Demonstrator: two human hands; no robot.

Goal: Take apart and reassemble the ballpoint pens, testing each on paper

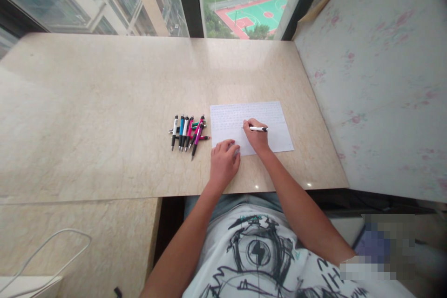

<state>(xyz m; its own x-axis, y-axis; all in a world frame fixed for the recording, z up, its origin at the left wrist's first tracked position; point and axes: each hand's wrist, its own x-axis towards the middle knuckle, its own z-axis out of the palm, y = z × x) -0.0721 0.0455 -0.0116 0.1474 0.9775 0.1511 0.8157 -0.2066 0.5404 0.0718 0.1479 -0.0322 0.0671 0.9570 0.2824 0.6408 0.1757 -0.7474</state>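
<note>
Right hand (256, 137) has its fingers clamped on a white pen with black ends (259, 129), held nearly level over the sheet, barrel pointing toward the right edge of the table (104, 102). Which end is the tip: can't tell at this size.

Sheet of paper (275, 123) lies flat near the front edge of the table, right of centre, well short of the right edge. Upper half carries rows of faint handwriting, too small to read. Lower part looks blank.

Left hand (223, 160) rests palm down at the sheet's front-left corner, fingers loosely curled together, tips touching the paper's edge. Holds nothing.

Cluster of click pens (187, 132) just left of the sheet, lying on the table, apart from the paper:
- barrels blue, white, pink, magenta, green, with black tips
- most lie roughly parallel, tips toward the front edge
- a couple lie crosswise under the others

Rest:
- table top is beige marble-pattern, with a glare patch near the back
- windows along the back edge, a sports court (260, 16) far below outside
- white cable (45, 247) loops on a lower surface at front left
- person wears a white T-shirt with a black graphic print (258, 256)
</note>
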